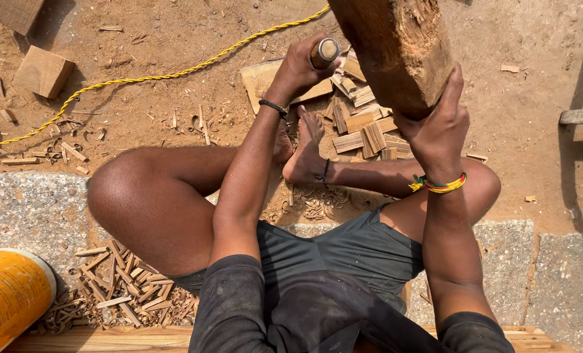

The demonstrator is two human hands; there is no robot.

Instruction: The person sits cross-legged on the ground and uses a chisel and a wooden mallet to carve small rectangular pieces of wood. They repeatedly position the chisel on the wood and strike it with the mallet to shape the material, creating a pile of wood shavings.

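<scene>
Nearest the camera, a plank edge (141, 340) and an orange cylindrical container (10, 294) are seen, with a heap of short wood offcuts (125, 287) lying on the stone slab (30, 209) on which the person is seated cross-legged.

Taking the thick wooden log (396, 52) as landmark: it is held tilted, its worn lower end raised above the ground in front of the crossed legs. The right hand (438, 124) is pressed against the log's underside and right flank, fingers wrapped up along the bark, gripping it. To the left of the log, the left hand (301, 65) is closed in a fist around a tool handle (325, 52), whose capped end points toward the camera; the blade is hidden, so its contact with the log cannot be told.

Below the log, a bare foot (304, 150) rests beside a pile of split chips (363, 127). Far left of the log, a yellow rope (154, 77) crosses the dirt past a wooden block (43, 70).

A risk is judged: should the tool slip off the rounded, crumbling wood, the supporting hand or the foot beneath could be struck; the log, steadied one-handed, could also twist or drop.
</scene>
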